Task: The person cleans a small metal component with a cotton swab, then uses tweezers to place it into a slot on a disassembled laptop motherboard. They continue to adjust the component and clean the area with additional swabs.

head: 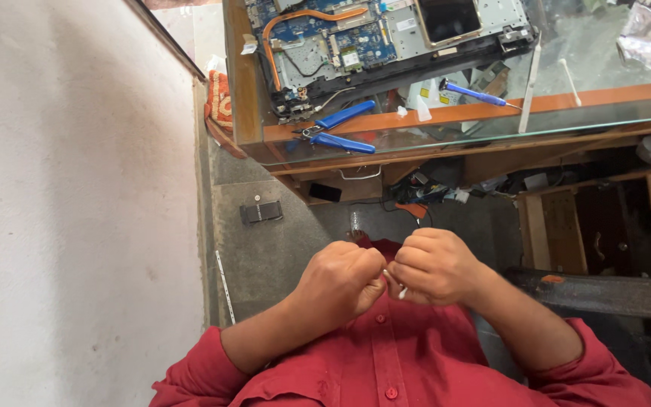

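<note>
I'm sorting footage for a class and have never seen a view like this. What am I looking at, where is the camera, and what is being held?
The camera sits on a person's head and looks down, so the red shirt is their own. Their left hand and right hand meet in front of the chest, each closed in a pinching grip on a small white piece, too small to identify. Ahead is a glass-topped counter with an opened laptop showing its circuit board, blue-handled pliers and a blue-handled screwdriver.

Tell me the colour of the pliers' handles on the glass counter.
Blue: both handles of the pliers are blue, clearest in the head view.
</note>
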Motion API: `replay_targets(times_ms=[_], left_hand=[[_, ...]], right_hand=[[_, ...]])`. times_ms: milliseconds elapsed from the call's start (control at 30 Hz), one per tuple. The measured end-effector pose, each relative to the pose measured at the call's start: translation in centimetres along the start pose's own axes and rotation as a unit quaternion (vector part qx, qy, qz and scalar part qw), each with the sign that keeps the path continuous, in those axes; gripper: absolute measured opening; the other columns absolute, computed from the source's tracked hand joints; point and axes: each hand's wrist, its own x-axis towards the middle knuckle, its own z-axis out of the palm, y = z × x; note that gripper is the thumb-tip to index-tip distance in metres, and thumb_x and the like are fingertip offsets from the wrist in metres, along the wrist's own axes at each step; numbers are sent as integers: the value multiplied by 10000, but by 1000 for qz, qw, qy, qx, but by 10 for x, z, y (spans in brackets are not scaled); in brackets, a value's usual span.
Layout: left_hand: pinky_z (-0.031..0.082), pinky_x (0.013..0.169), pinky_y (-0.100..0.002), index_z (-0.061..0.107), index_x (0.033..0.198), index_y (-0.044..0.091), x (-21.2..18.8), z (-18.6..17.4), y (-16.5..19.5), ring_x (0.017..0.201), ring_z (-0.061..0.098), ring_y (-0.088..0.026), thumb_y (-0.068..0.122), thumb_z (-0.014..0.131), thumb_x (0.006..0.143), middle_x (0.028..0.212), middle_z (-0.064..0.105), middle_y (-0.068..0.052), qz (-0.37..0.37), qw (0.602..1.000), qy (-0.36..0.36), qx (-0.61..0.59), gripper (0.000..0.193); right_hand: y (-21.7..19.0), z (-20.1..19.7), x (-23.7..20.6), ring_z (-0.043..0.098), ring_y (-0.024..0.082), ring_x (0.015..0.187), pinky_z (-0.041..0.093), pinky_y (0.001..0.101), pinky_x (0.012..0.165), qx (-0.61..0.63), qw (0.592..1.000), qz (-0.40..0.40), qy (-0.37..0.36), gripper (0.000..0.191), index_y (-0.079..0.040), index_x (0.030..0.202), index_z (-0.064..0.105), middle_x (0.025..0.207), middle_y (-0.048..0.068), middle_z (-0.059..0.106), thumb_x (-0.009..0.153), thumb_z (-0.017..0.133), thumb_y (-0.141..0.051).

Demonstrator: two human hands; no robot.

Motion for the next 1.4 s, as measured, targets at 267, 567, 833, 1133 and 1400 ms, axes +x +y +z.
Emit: replay_targets(times_ms=[267,567,833,1133,1400], left_hand=[[480,702,-398,544,819,83,-2,2,5,706,582,-277,86,759,824,738,573,-73,36,999,-21,28,215],[466,714,-402,544,822,90,0,9,12,724,580,-277,100,776,778,747,555,-73,63,996,-58,34,236],[463,704,-405,554,867,103,6,12,12,723,580,-262,116,766,803,750,559,-66,86,994,-63,34,222],[475,740,-410,581,878,90,24,8,20,762,584,-275,101,766,831,776,565,-64,104,993,-53,-4,192],[465,719,-414,596,851,75,39,8,11,746,590,-278,80,783,804,765,574,-70,107,993,-37,14,193]], right_hand=[[-6,5,-4,606,244,693,489,371,596,28,999,7,32,193,-45,819,639,790,62,581,761,803,-129],[-23,3,-15,589,255,635,467,368,536,38,994,46,95,154,-18,818,640,770,83,589,716,756,-21],[-18,7,-29,585,263,611,457,374,524,47,992,46,108,144,0,802,641,740,90,584,711,752,6],[-25,-18,-24,598,243,581,469,355,510,18,990,35,132,104,7,789,636,701,77,578,758,722,56],[-12,-20,-25,575,241,536,442,357,469,6,991,30,131,98,22,739,635,653,83,551,735,725,60]])
